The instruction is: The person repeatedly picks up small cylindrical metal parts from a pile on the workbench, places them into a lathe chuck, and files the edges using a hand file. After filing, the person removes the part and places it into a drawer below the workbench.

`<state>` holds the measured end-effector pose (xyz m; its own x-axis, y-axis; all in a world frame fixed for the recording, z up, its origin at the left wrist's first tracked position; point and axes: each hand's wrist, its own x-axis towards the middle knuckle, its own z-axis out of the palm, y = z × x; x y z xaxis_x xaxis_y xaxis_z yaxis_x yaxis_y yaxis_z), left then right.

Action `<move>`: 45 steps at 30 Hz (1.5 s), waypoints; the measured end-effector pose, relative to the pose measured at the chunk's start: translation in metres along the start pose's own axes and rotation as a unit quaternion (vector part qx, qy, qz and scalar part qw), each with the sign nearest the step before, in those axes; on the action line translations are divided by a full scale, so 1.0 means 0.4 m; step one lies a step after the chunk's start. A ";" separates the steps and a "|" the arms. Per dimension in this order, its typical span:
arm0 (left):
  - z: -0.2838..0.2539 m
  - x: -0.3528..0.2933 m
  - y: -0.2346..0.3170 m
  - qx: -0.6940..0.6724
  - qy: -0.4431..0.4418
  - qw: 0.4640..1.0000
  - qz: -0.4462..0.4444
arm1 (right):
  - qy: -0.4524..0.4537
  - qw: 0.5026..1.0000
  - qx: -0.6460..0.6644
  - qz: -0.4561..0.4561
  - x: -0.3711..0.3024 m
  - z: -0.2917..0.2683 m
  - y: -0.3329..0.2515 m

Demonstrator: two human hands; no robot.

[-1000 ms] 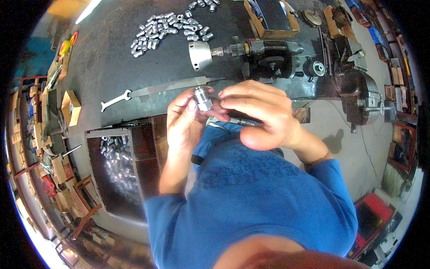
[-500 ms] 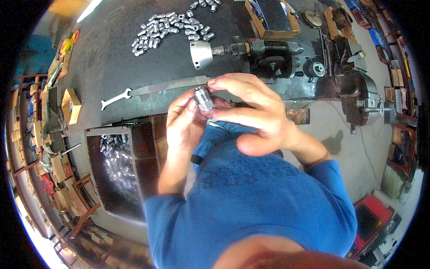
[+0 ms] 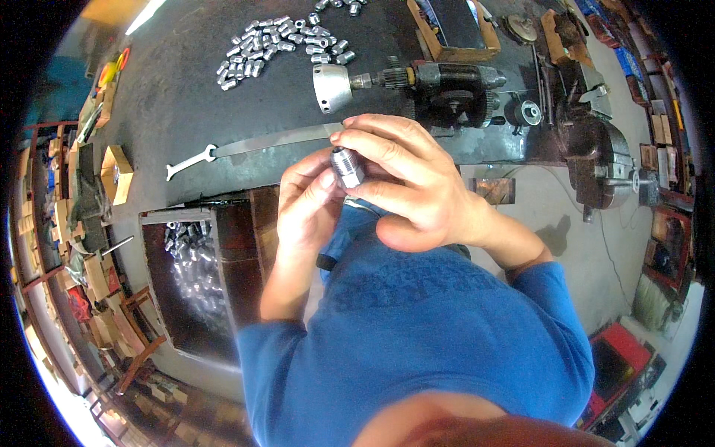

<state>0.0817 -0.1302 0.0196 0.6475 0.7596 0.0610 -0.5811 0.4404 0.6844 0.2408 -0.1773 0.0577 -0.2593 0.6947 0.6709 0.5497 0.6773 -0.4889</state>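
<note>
Fitting | silver, threaded, hex-based | left grip: holding it | right grip: can't tell

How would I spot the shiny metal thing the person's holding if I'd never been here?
Find the dark workbench, then the person's left hand at its near edge. Between that hand's thumb and fingers is a small silver fitting, screw-threaded above and flat-sided like a nut below. Unlike the silver pieces scattered on the bench, this one is held up.
</note>
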 end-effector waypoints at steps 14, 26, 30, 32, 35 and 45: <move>0.045 0.007 0.022 0.151 0.042 0.988 0.003 | 0.007 1.000 -0.015 -0.023 -0.002 0.018 0.005; -0.017 0.002 0.021 0.064 -0.038 0.995 -0.069 | 0.008 0.997 0.081 -0.008 -0.020 0.016 0.017; -0.018 0.003 0.030 0.083 -0.017 0.995 -0.049 | -0.003 0.998 0.070 -0.001 -0.017 0.003 0.019; -0.005 -0.003 0.036 0.154 0.032 0.987 -0.009 | -0.003 0.998 0.060 -0.003 -0.017 -0.001 0.023; 0.012 -0.017 0.049 0.268 0.048 0.961 0.044 | -0.011 0.999 0.042 -0.002 -0.019 -0.005 0.026; 0.076 -0.011 0.089 0.646 0.022 0.754 0.119 | -0.025 1.000 -0.003 -0.019 -0.020 0.005 0.024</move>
<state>0.0733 -0.1323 0.0657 0.5665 0.7714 0.2899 0.3047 -0.5230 0.7960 0.2466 -0.1761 0.0465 -0.3188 0.6803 0.6600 0.5433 0.7017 -0.4609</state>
